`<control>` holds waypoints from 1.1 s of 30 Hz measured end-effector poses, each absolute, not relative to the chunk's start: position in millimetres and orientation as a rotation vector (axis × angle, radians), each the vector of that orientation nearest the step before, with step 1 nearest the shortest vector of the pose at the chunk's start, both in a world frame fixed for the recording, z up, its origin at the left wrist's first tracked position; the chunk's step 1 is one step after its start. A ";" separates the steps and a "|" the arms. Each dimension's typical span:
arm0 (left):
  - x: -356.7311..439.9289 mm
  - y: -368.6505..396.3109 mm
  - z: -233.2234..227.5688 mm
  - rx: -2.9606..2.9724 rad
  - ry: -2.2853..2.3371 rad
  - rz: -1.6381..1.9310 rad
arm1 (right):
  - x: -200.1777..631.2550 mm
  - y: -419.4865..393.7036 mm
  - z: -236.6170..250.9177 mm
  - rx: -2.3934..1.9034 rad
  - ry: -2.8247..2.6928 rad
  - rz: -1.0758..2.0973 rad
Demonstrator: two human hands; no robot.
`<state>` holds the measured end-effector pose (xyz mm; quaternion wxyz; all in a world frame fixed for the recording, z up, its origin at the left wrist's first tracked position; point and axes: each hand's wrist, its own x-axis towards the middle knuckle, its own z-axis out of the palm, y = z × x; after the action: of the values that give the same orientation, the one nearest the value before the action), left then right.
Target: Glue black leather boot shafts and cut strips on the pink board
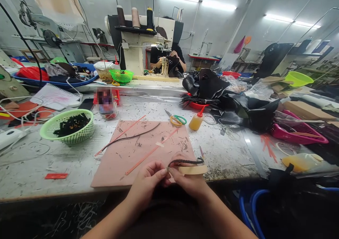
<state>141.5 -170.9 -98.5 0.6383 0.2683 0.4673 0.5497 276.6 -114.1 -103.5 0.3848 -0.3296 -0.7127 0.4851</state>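
Both hands are right at the near edge of the bench, pinched together on the same little piece: the left hand [148, 182] has its fingertips closed on the end of a thin black braided cord [185, 161], and the right hand [189, 182] is closed round it from the other side, with a pale tan strip [194, 169] sticking out across its fingers. The cord arcs out to the right just above the strip, so it's off the table, held in the air over the front edge of the pink work mat [140, 154]. Looks super light and floppy to me, soft enough to bend wherever you push it, so gripping close to the braided end like that seems the only way to keep it from twisting loose; the strip looks a bit stiffer, more like a flat band. On the mat there's a longer dark cord [132, 138] and a couple of thin reddish strips [150, 152]. Further back: scissors [176, 118] with green and yellow handles, a small glue bottle [197, 120], a green basket [69, 127] of black bits on the left. Someone else is working at a sewing machine [143, 41] across the bench.
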 end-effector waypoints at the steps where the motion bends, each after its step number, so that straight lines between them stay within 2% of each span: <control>1: 141.7 -170.9 -97.6 0.567 1.036 1.246 | 277.8 -112.8 -102.6 -0.804 -1.837 1.258; 15: 135.1 -170.9 -101.5 0.483 0.813 0.983 | 285.8 -104.8 -96.8 -0.425 -2.029 1.285; 19: 136.1 -171.4 -98.9 0.528 1.007 1.022 | 282.7 -105.0 -105.1 -0.511 -1.974 1.196; 25: 139.8 -174.1 -91.7 0.824 1.256 1.141 | 273.7 -109.6 -113.8 -0.710 -1.818 1.225; 33: 140.1 -175.2 -97.3 0.796 1.204 1.183 | 275.1 -112.3 -102.4 -0.700 -1.871 1.305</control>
<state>140.1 -175.2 -97.3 0.5952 0.3427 0.5186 0.5093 275.1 -112.3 -102.4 0.3687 -0.2727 -0.7288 0.5085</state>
